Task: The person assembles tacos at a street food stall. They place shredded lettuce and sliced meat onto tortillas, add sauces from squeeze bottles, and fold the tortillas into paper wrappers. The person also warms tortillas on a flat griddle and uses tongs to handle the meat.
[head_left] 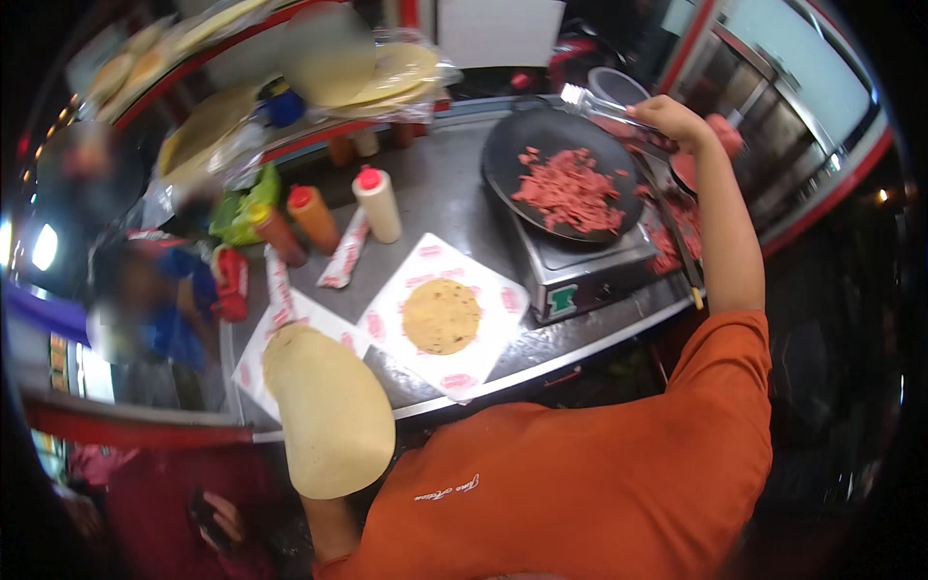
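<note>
The right hand (677,121) grips metal tongs (594,104) just above the pan (503,155) of chopped meat (570,188); the left hand (hidden) carries a flatbread (329,411).

Single head-worn fisheye view — looks steeply down over the person's orange shirt (580,483) onto the table (445,193), close range; straight edges bow toward the dark circular rim.

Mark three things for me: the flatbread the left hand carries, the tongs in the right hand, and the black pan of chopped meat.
flatbread (329,416), head view, middle of its pale face.
tongs (592,103), head view, along the clear arms near the tips.
black pan (503,155), head view, bare left part of its surface.
</note>
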Available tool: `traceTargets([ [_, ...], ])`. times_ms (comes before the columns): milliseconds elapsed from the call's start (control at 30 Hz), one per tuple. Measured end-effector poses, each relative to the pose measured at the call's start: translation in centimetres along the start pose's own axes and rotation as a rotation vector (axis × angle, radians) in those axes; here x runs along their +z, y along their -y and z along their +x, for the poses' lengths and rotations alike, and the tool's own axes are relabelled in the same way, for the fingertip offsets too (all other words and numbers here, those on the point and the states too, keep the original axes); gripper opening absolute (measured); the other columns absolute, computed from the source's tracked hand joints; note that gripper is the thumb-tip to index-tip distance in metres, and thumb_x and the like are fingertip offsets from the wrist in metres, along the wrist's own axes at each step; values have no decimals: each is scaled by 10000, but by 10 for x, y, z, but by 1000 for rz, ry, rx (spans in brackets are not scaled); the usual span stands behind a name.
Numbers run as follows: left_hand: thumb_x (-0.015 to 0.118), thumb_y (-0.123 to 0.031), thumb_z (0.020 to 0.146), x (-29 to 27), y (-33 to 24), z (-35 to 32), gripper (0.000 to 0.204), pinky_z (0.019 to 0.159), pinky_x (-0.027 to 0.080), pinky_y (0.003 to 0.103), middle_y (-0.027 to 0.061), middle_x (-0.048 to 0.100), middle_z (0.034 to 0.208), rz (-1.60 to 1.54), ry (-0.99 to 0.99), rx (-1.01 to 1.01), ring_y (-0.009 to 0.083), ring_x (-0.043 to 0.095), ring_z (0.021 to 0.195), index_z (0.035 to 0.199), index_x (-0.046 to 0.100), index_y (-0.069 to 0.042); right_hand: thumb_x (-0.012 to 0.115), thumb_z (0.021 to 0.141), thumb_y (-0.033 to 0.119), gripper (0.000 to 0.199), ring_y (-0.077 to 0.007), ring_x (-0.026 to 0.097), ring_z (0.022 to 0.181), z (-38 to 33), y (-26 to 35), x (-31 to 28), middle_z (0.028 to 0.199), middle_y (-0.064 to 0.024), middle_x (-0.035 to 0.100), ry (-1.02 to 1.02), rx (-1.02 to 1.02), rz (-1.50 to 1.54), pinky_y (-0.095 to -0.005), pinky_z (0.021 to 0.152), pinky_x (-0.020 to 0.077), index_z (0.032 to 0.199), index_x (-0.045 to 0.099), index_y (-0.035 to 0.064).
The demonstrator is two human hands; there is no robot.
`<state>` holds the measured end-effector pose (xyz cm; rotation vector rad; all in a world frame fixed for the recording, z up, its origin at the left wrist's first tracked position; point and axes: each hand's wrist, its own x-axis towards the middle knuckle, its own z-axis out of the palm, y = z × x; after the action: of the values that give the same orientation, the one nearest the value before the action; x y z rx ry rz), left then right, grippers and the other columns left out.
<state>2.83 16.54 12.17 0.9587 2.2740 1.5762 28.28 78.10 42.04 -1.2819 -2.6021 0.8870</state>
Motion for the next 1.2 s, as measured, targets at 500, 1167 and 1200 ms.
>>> traceTargets([
  [500, 656, -380, 1007, 101, -113, 32, 561, 1189, 406, 420, 194, 554, 1540, 270, -207, 34, 327, 549, 1380, 1477, 586, -81, 826, 825, 227, 301, -330, 745, 952, -40, -95, -23, 962, -153, 776, -175, -851, -648, -452, 837, 573, 1105, 815, 117],
  [1167, 680, -358, 1003, 124, -315, 213, 554, 1194, 404, 415, 193, 554, 1540, 805, -201, 388, 318, 552, 1373, 1473, 586, -82, 715, 872, 161, 153, -363, 727, 887, 73, -103, 55, 939, -154, 705, -145, -1196, -537, -504, 753, 575, 998, 730, 75],
  [1200, 681, -357, 1002, 124, -318, 216, 553, 1194, 404, 415, 193, 554, 1540, 817, -192, 399, 317, 553, 1372, 1473, 586, -83, 750, 864, 155, 367, -338, 718, 962, 70, -112, 53, 1006, -124, 725, -35, -1156, -620, -473, 794, 563, 1229, 742, 107],
])
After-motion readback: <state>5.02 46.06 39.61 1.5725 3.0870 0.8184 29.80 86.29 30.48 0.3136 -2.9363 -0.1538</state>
